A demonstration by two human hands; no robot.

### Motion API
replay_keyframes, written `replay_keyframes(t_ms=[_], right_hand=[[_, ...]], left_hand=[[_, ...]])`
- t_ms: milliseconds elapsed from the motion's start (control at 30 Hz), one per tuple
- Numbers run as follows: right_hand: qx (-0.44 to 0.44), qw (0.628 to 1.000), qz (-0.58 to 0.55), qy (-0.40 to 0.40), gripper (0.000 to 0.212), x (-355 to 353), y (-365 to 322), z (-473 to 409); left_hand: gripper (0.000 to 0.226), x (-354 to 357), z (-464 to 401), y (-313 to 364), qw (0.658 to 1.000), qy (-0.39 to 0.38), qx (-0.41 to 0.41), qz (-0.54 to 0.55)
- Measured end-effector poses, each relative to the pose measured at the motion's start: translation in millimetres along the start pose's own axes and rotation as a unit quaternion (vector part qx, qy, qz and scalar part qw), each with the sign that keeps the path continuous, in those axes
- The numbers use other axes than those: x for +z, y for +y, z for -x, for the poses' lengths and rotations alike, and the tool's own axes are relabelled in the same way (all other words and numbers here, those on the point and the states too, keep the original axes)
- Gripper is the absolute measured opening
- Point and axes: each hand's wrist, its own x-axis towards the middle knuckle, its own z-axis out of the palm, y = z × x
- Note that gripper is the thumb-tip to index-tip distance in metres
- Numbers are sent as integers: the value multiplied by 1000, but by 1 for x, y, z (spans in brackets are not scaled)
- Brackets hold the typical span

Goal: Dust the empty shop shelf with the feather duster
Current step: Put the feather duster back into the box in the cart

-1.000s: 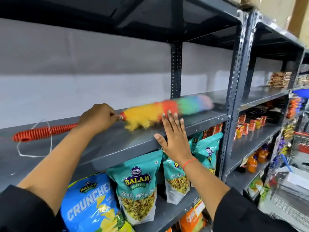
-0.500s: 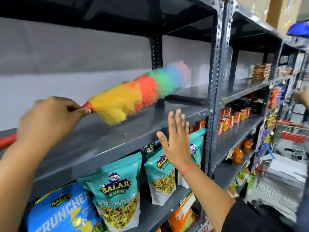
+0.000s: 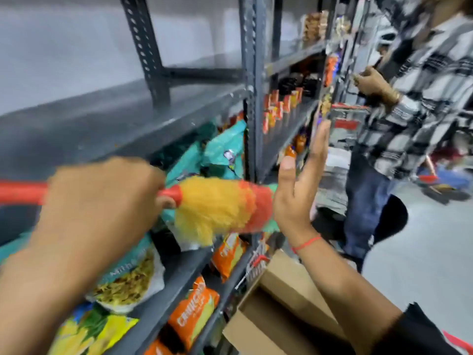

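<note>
Your left hand is closed around the red handle of the feather duster, gripping it just behind the red collar where the fluffy head begins; the handle's free end runs out past the left edge of the view. The duster head, yellow nearest your fist and then orange-red with a sliver of green beyond, hangs in front of and below the front lip of the empty shelf, clear of its surface. The far end of the head is hidden behind your right hand. That hand is open, fingers straight and together, palm turned toward the duster, holding nothing; whether it touches the fibres cannot be told because of blur. A red thread circles its wrist.

Taking the empty shelf as landmark: teal snack bags stand on the level directly below it, and orange snack packets fill the levels lower still. An open cardboard box sits on the floor at the foot of the rack, beneath your right forearm. Beyond the shelf's right upright, a person in a checked shirt stands in the aisle facing the neighbouring bay, hands raised.
</note>
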Motion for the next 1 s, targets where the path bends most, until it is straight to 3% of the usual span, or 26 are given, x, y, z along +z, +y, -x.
replay_keyframes(t_ms=[67, 133, 200, 233, 467, 633, 800, 1000], right_hand=[[23, 999, 25, -42, 62, -7, 21, 19], [66, 991, 59, -97, 65, -15, 43, 54], [82, 983, 88, -138, 65, -19, 74, 81], [97, 978, 99, -154, 63, -19, 84, 93], [141, 921, 215, -293, 69, -34, 176, 199], [157, 869, 280, -377, 63, -41, 229, 273], [213, 841, 273, -415, 65, -54, 262, 335], [256, 798, 317, -443, 67, -65, 289, 374]], left_hand=[[20, 37, -3, 35, 997, -69, -11, -42], [22, 81, -11, 66, 986, -165, -19, -18], [31, 122, -20, 91, 989, -140, 37, -6], [28, 141, -22, 95, 984, -167, 56, -32], [30, 305, -34, 141, 951, -304, 35, -34], [33, 399, -34, 162, 936, -350, 20, -16], [34, 469, -34, 184, 918, -395, -24, 19], [35, 530, -30, 204, 907, -420, -16, 32]])
